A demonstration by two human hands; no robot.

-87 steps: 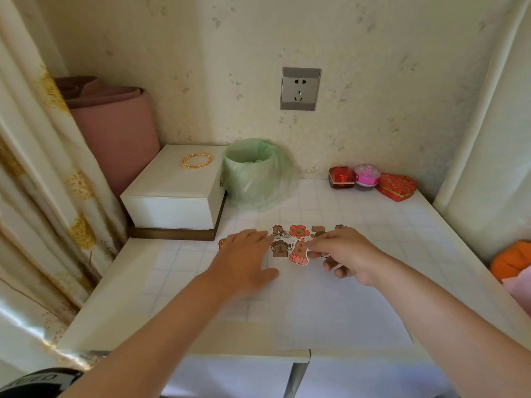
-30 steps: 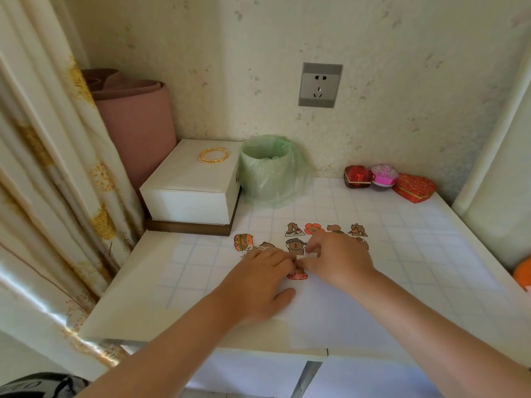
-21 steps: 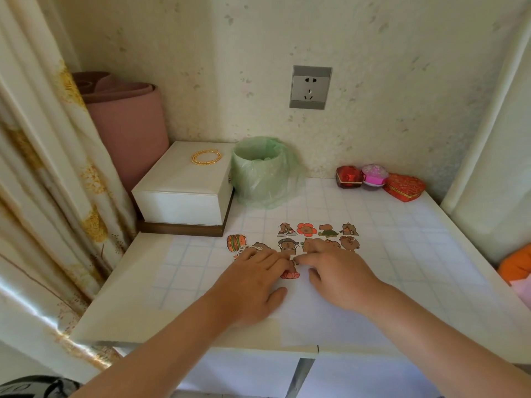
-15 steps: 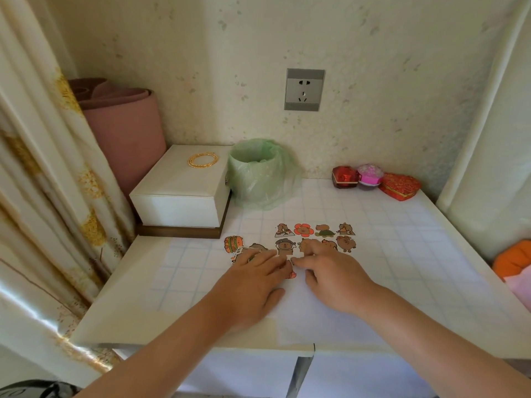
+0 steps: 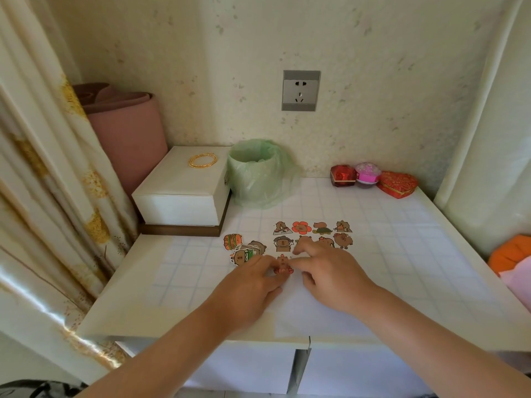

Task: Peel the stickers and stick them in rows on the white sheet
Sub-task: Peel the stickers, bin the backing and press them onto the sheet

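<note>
Pressing flat, fingers [image 5: 265, 265] of left hand [image 5: 249, 287] and right hand [image 5: 332, 278] half cover one sticker [image 5: 283, 264], design unclear.

A white box [image 5: 184, 193] and a bagged bin [image 5: 258, 173] block the table's [image 5: 416, 254] back left; small boxes [image 5: 373, 179] line the back right. The surface right of the sheet [image 5: 301, 317] lies open.

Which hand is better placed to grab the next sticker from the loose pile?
Probably left. The left hand lies right beside the loose pile, left of the white sheet; the right hand rests over the sheet, by the stuck rows, farther off.
</note>
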